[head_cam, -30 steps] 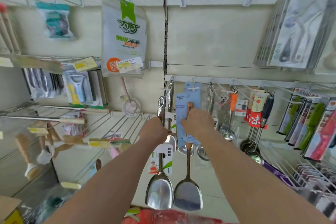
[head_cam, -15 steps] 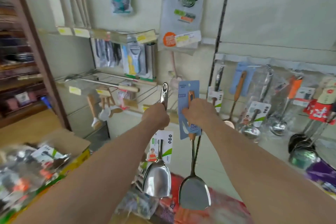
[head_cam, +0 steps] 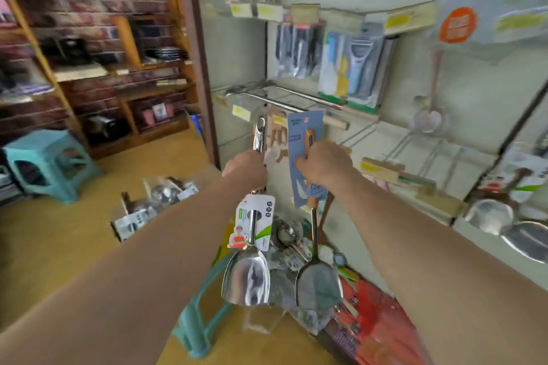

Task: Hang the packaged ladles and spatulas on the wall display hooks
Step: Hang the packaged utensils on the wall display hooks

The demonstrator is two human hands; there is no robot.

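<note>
Both have been carried leftward, unhung: the all-steel spatula with white-green card (head_cam: 247, 277) is gripped by the left hand (head_cam: 244, 170), the wooden-handled steel spatula on blue card (head_cam: 318, 283) by the right hand (head_cam: 324, 167), upright before seemingly free chrome wall hooks (head_cam: 275, 95).

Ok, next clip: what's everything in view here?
steel spatula with white-green label: one, silver, held centre, blade down
steel spatula with orange handle and blue card: one, silver, held right of it
teal plastic stool: one, teal, far left; a similar teal piece bottom centre
clear-bagged utensils: several, silver, low, left of centre
packaged peelers: several, blue and yellow, hanging upper right
wooden shelf unit: one, brown, left
left hand: one, gripping its spatula's handle
right hand: one, gripping handle and card
</note>
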